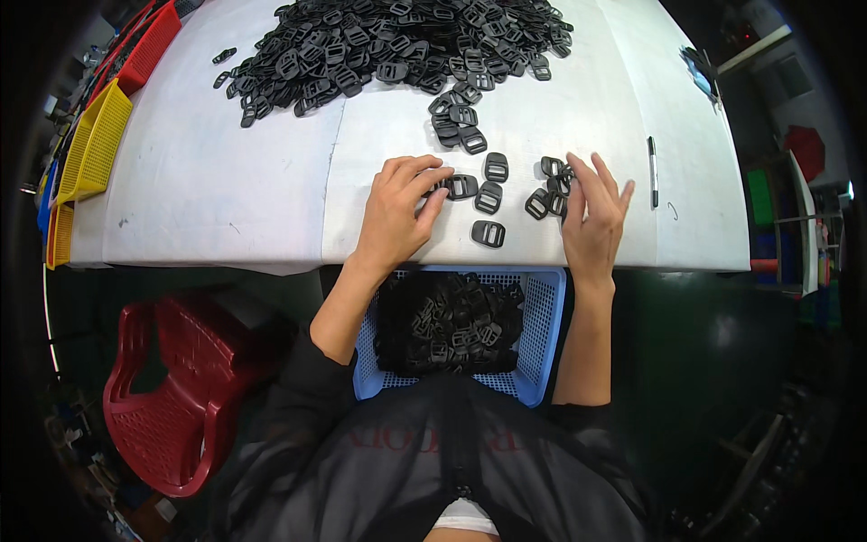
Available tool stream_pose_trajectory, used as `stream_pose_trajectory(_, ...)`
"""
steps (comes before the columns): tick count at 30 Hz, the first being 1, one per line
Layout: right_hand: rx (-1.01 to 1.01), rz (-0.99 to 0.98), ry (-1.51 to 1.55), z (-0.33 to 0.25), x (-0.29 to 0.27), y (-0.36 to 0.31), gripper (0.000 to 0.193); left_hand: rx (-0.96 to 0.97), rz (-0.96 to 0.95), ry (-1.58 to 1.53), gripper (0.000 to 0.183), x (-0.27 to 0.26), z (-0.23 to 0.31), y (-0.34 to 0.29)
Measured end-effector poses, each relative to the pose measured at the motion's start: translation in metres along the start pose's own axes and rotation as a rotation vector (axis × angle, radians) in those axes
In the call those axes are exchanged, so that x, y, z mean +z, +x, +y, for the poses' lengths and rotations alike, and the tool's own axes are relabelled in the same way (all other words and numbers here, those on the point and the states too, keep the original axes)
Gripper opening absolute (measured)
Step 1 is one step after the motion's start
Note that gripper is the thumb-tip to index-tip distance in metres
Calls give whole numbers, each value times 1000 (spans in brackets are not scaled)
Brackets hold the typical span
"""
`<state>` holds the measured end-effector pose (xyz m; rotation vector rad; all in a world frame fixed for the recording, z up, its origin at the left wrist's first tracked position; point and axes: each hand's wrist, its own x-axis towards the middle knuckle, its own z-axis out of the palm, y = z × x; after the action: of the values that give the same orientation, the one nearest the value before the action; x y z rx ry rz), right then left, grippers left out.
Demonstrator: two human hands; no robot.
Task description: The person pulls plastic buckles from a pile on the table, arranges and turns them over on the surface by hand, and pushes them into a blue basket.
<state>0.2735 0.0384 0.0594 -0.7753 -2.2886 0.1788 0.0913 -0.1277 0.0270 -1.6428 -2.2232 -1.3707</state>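
Note:
Several small black plastic strap buckles (489, 234) lie loose on the white table in front of me. My left hand (395, 212) rests at the left of them, thumb and forefinger apart on either side of a black buckle (461, 187); another buckle is partly covered by its fingers. My right hand (596, 215) is over a small cluster of buckles (537, 204) at the right, its fingers spread and curved. The fingertips partly hide that cluster, and whether they touch a buckle I cannot tell. Between the hands, single buckles (496, 167) lie flat.
A large heap of black buckles (388, 45) covers the far table (226, 181). Below the near edge, a blue basket (542, 330) holds many more. Yellow (95, 144) and red bins (152, 50) line the left. A marker (653, 172) lies right; a red chair (181, 388) stands lower left.

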Motion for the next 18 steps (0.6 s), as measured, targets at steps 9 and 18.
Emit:
stream_pose_trajectory(9,-103,-91,-50,-21,15,-77,23,0,-21,-26,23,6,-4,-16)
stream_pose_trajectory(18,-50,-16,-51,-13,8,-55,28,14,-5,17,19,1,-4,-19)
